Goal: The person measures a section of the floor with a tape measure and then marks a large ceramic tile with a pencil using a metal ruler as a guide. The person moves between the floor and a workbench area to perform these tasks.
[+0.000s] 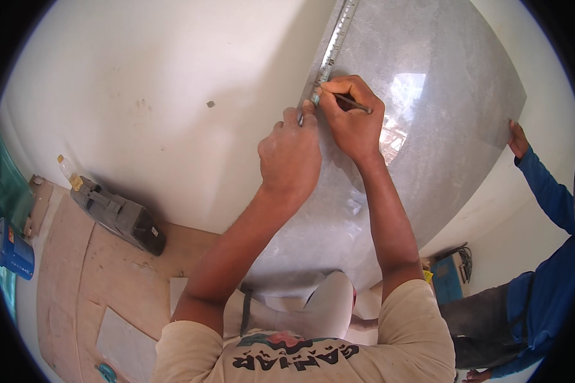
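Note:
A large glossy grey slab [441,108] stands upright against the white wall, with a steel tape measure [338,32] lying along its left edge. My left hand [289,153] has its fingers curled at that edge, pressed on the lower end of the tape. My right hand [354,117] is closed round a thin dark pencil [364,107], its fingertips at the tape just above and right of my left thumb. The pencil's point is hidden by my fingers.
Another person [543,300] in blue touches the slab's right edge. Bottom left are a grey case [128,223], plastic bottle [68,169], blue bucket [18,255] and loose board [124,341] on the brown-covered floor [64,287]. A blue box [447,281] with cables sits at right.

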